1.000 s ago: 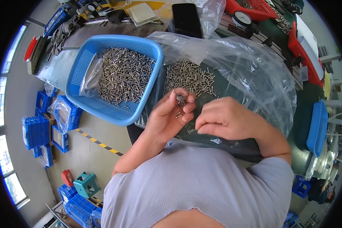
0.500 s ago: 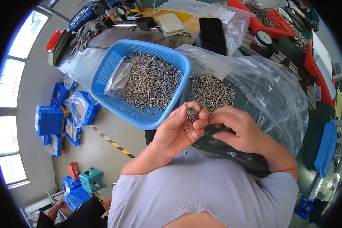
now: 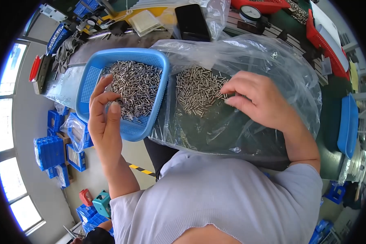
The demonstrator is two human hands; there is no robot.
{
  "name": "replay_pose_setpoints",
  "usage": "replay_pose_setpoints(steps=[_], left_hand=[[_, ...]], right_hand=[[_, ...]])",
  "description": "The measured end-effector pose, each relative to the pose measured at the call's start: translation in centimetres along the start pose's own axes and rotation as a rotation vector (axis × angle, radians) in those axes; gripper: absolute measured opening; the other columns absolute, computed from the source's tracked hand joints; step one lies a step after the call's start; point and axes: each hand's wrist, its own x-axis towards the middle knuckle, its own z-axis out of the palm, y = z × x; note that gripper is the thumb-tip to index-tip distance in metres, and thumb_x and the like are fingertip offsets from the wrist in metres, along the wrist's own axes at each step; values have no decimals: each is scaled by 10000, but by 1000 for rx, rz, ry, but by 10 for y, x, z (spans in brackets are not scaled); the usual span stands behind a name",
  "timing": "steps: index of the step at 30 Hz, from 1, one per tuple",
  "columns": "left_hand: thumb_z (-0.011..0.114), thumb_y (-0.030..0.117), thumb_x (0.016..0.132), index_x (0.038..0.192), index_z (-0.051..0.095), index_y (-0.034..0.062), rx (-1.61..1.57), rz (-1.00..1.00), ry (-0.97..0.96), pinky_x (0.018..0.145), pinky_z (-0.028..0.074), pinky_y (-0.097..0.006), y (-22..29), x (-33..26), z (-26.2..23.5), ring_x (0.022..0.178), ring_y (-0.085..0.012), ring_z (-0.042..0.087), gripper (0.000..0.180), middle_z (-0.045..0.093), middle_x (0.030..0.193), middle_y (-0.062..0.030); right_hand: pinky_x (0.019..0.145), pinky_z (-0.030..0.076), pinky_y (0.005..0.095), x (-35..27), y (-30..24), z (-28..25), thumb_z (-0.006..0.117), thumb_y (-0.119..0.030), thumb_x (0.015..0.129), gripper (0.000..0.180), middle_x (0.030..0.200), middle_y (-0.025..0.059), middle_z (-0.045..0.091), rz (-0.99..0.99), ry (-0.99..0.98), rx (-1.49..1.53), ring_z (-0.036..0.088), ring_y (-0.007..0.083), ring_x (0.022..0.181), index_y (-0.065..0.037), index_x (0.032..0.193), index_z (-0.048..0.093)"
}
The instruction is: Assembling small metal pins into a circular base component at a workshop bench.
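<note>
My left hand (image 3: 105, 116) is raised over the left side of a blue plastic basket (image 3: 165, 71), its fingers curled toward the thumb. A dark piece, apparently the round metal ring, shows between those fingers, mostly hidden. Inside the basket lies a heap of small metal pins (image 3: 138, 85). To its right, a second pile of pins (image 3: 197, 89) is spread on clear plastic sheeting (image 3: 248, 53). My right hand (image 3: 258, 99) reaches the right edge of this pile, with thumb and forefinger closing on pins there. How many it grips is hidden.
Beyond the sheeting lie a black phone (image 3: 192, 22) and a pale pad (image 3: 145, 22). A dial gauge (image 3: 250, 14) stands at the back right near a red tray (image 3: 325, 44). A blue tray (image 3: 347, 126) sits at the far right. Blue crates (image 3: 51, 152) stand on the floor at left.
My hands have parted: the left moved left over the basket, the right moved to the loose pile. Earlier, the left held a metal ring and pins. The view has shifted too.
</note>
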Motion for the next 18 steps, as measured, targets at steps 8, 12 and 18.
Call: replay_pose_setpoints(steps=[8,12,18], left_hand=[[497,82,947,1031,544,6,15,-294,27,783,423,-217,-15,-7,2,866,-98,559,122,625,998,-76],[485,81,955,1062,522,-4,-65,-248,128,688,439,-208,-8,-5,9,744,-82,548,142,621,909,-78],[516,166,940,1054,485,-4,-757,-298,-101,613,474,-269,20,-26,58,702,-161,573,208,606,860,-148]], right_hand=[[686,460,404,-14,19,-3,696,-105,715,175,800,102,581,113,-302,-240,583,302,787,-48,843,591],[677,466,399,-12,19,11,704,-111,703,176,791,97,584,98,-266,-286,583,303,776,-52,812,579],[655,465,402,-11,29,35,698,-113,708,174,768,97,575,-23,-124,-228,579,310,750,-48,801,566]])
